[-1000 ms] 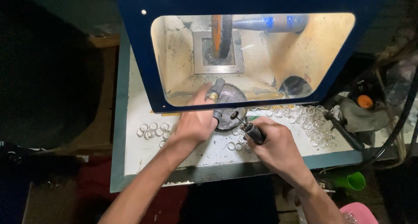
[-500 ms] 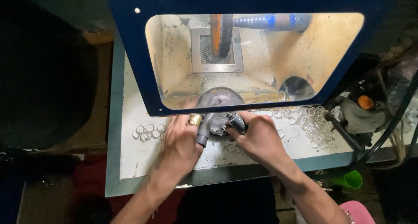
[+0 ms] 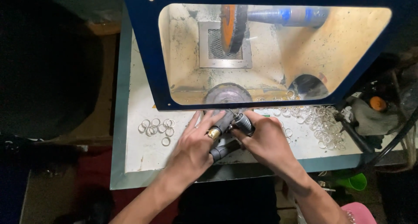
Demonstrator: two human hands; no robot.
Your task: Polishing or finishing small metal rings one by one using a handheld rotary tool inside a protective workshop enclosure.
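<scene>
Both forearms bare, no sleeves in view — dark protective wraps on several fingers (image 3: 216, 154), one gold-coloured

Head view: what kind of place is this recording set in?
Probably a small metal-polishing or jewellery workshop. A blue-hooded polishing machine with an orange buffing wheel stands on the bench, loose metal rings lie scattered, and both hands grip a dark tool.

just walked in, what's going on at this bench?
A person works at a white bench in front of a blue-framed hood housing an orange-faced wheel. The left hand, with dark finger covers and a gold ring, and the right hand together grip a small dark ribbed tool. Loose metal rings lie to both sides.
</scene>
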